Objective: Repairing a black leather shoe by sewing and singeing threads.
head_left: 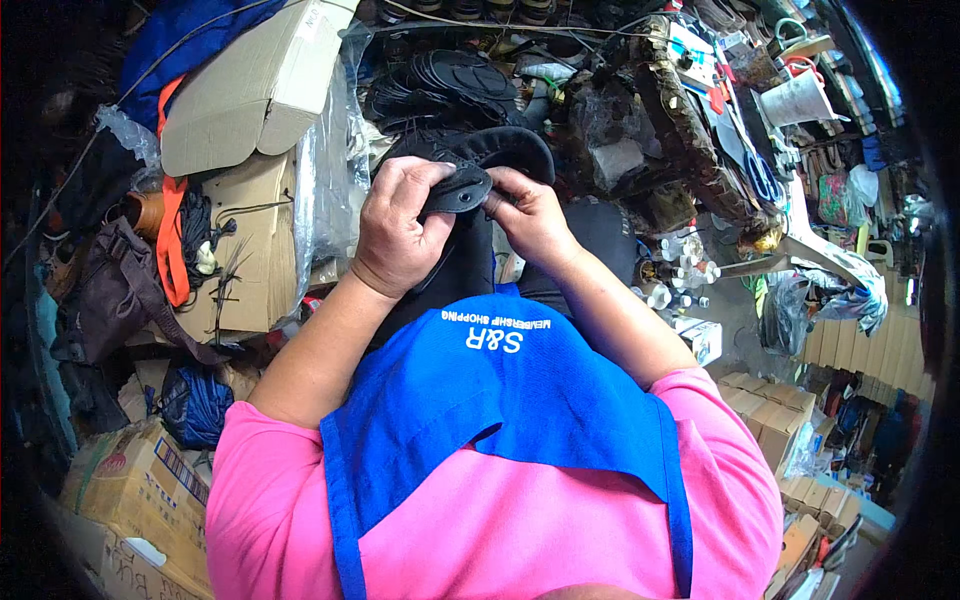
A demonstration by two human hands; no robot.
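Both my hands hold a black shoe [520, 148] above my lap, its curved sole edge turned up on the far side. My left hand [392, 222] grips a dark flap [462, 198] of it between thumb and bent fingers. A small round eyelet shows near the flap's rounded end. At the flap's right end, my right hand [532, 218] pinches with thumb and forefinger. Whether something small sits in that pinch is hidden. Just beyond the shoe lies a heap of black soles [450, 85].
Flattened cardboard [250, 95] and clear plastic sheeting [335, 175] stand at the left, beside a dark bag [120, 290]. To the right are a worn bench edge [690, 120], small bottles [680, 270], a white cup [795, 100] and a metal stand [800, 235]. Cardboard boxes [140, 490] sit at lower left.
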